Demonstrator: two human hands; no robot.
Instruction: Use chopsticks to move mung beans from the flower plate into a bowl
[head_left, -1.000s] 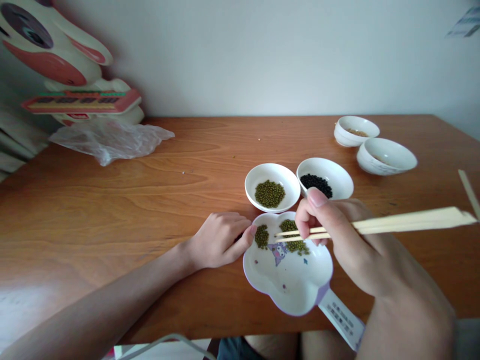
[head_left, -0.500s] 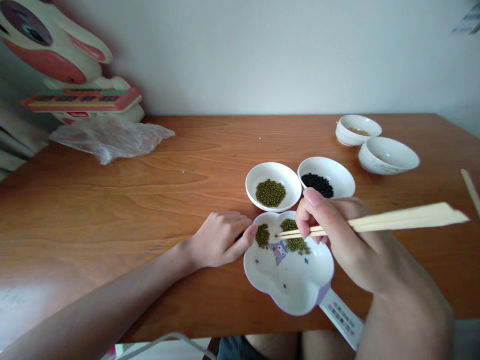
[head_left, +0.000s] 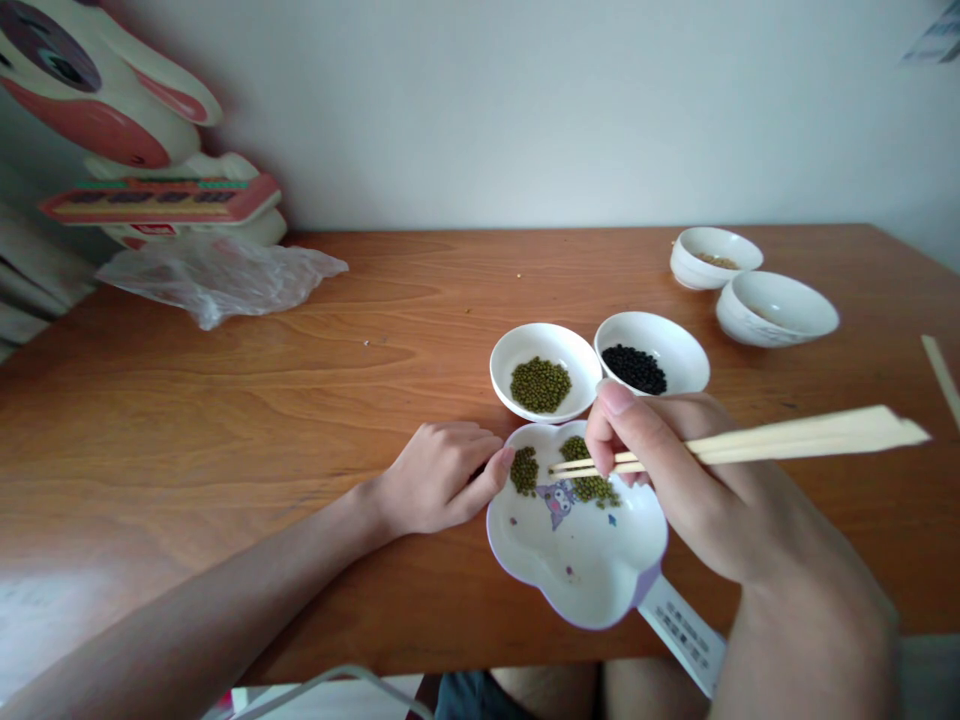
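Right hand (head_left: 652,455)'s gripping wooden chopsticks (head_left: 795,438), tips in the flower-shaped dish (head_left: 555,560) between two piles of green beans (head_left: 524,471). Left hand (head_left: 442,480) is touching the dish's left edge, can't tell if it's actually pinching it. Just behind: one white bowl (head_left: 551,343) of the same beans, another bowl (head_left: 684,362) with black beans (head_left: 634,370). Back right, a bowl (head_left: 686,268) holds tan bits; its neighbour (head_left: 791,312)'s contents are unclear. The handle label (head_left: 681,628) has dark characters, too blurry to read.

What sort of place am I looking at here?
Probably a room in a home: a wooden table against a plain wall, with a big cartoon-animal toy and a flower-shaped, cartoon-printed dish.
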